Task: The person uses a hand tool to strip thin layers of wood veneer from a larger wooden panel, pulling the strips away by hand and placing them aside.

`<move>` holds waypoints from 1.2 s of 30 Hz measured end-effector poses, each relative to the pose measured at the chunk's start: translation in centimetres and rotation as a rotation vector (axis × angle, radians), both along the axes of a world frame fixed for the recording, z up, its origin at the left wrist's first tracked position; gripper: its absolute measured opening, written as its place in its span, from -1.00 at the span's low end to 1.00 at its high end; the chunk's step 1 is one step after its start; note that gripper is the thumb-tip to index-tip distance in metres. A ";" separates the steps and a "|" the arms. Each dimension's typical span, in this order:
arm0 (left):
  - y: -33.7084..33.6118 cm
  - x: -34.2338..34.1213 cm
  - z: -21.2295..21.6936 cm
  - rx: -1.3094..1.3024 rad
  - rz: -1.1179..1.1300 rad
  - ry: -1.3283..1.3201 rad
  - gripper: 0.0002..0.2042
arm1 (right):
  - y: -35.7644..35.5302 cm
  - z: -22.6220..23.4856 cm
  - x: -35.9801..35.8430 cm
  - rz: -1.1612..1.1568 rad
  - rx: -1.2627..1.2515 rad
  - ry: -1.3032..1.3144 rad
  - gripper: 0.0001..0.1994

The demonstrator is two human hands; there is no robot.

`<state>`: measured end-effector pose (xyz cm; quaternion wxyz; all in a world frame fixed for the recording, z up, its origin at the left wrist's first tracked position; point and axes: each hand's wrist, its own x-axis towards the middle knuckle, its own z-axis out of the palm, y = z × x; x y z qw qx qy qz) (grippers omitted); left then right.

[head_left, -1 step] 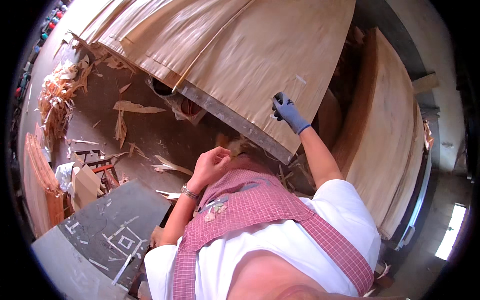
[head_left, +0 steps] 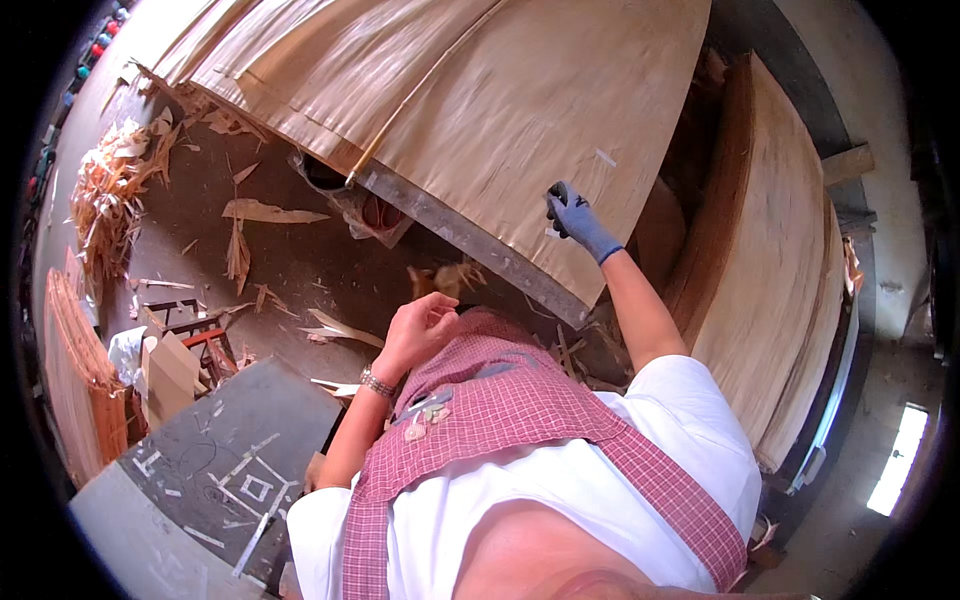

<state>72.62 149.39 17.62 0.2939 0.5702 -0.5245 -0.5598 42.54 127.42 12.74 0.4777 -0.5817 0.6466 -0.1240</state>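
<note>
My right hand (head_left: 573, 217), in a grey-blue glove, is closed above the pale wood veneer sheet (head_left: 480, 140) near its right front corner. Its fingertips are curled under, so what they may pinch is hidden. A short white strip (head_left: 553, 233) shows just below those fingers, and another lies on the veneer farther up. Bare, with a watch (head_left: 376, 382) on the wrist, my left hand (head_left: 422, 330) is curled in front of the checked apron (head_left: 490, 400). Its fingers are bent inward, and I cannot make out anything in them.
A grey metal edge (head_left: 470, 235) runs along the stack's front. To the right stands another veneer stack (head_left: 770, 270). Wood scraps (head_left: 115, 200) are heaped on the floor at left. A dark board (head_left: 235, 460) with white tape strips lies at lower left, beside upright veneer pieces (head_left: 80, 370).
The view has shifted very slightly, and the scraps beyond my left hand show more plainly. Both hands keep nearly the same place and pose.
</note>
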 end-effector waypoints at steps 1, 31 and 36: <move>-0.8 0.9 0.3 0.034 0.024 0.009 -0.74 | -0.9 -0.4 0.4 0.024 -0.004 0.042 -0.64; -23.4 20.9 -1.6 -0.097 -0.228 -0.046 -0.76 | -4.4 -2.9 4.1 0.279 -0.098 0.773 -0.58; -32.7 30.9 -2.9 -0.387 0.221 -0.249 -0.82 | -4.2 -3.3 4.3 0.273 -0.073 0.824 -0.59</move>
